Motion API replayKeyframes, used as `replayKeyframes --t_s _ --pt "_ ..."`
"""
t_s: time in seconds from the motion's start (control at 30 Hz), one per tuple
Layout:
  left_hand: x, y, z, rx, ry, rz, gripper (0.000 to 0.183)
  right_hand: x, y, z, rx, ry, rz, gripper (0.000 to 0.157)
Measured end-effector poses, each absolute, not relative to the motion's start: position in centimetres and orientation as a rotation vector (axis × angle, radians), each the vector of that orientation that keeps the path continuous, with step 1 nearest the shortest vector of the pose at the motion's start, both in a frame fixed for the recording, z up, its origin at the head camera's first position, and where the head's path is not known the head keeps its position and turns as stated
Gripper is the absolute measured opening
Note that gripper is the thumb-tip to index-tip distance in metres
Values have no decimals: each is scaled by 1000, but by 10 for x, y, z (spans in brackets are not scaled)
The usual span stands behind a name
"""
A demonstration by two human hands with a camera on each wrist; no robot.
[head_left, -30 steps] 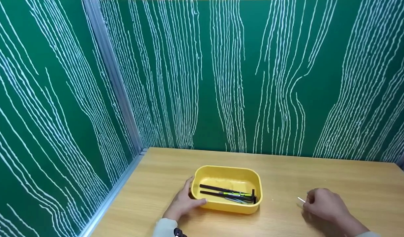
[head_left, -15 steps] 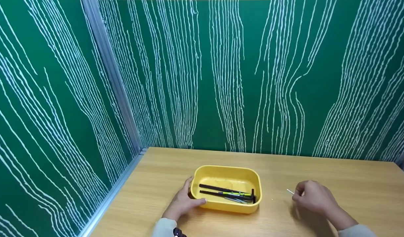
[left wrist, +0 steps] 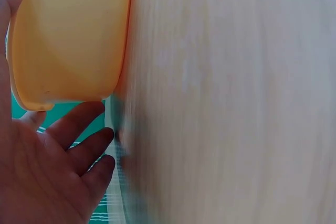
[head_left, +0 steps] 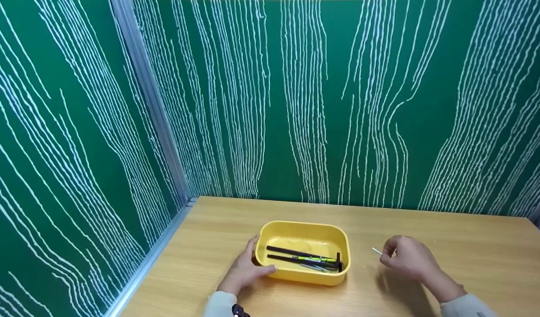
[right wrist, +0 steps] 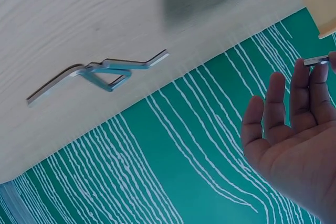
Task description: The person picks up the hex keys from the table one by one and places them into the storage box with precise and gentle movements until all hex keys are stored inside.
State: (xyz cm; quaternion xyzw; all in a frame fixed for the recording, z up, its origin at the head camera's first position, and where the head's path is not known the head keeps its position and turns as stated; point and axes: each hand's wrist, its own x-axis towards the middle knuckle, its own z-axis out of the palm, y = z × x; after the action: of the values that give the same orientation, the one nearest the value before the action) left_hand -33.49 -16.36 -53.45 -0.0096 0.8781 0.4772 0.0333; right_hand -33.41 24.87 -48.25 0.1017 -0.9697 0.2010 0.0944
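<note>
At the yellow plastic bin (head_left: 305, 279), my left hand (head_left: 243, 270) holds the left end, thumb on the front rim and fingers along the outer wall. In the left wrist view, the last fingers of that hand (left wrist: 58, 166) spread beside the bin's end. Inside the bin lie two long black hex keys (head_left: 282, 258), a yellow-green piece (head_left: 312, 259) and thin silver rods. Right of the bin, over the table, my right hand (head_left: 408, 257) pinches a small silver hex key (head_left: 376, 251) between thumb and fingertips; most of the key is hidden by the fingers.
Several bent silver hex keys (right wrist: 55, 83) lie crossed on the table in the right wrist view. Green walls (head_left: 305, 101) with white wavy lines rise at the back and left of the wooden table (head_left: 234, 211). A grey metal post (head_left: 153, 97) marks their corner.
My right hand has moved left and farther back, toward the bin, carrying the small hex key. My left hand and the bin stay in place.
</note>
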Motion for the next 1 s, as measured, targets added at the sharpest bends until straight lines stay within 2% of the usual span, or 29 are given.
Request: replayKeyframes --t_s 1.0 --pt "-335 -159 -533 -39 2687 1507 103 -333 211 -474 374 -2852 641 12"
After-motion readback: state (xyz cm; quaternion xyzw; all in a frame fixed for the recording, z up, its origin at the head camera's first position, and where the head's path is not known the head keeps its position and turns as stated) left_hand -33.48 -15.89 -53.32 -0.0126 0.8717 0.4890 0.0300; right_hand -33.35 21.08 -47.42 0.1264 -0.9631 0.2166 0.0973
